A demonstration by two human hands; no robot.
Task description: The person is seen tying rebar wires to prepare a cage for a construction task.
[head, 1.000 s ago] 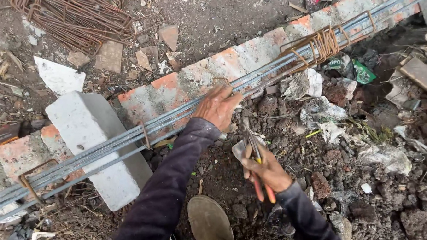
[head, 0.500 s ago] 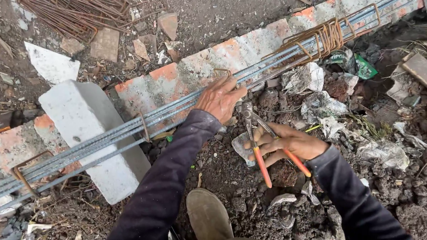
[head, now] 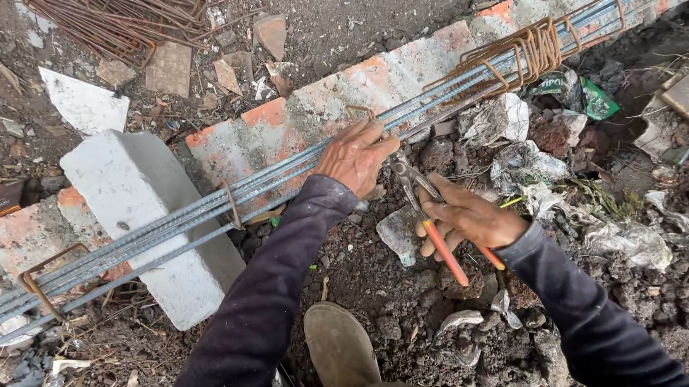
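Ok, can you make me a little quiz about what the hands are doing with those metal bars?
1. True or false: the left hand rests on the long steel bars.
2. What does the right hand hold? A) hammer B) pliers with orange handles C) brick
3. Fill in: a bunch of rusty wire loops sits on the bars to the ____ of the hands.

Key
1. True.
2. B, the pliers; their tip points at the bars beside the left hand.
3. Right.
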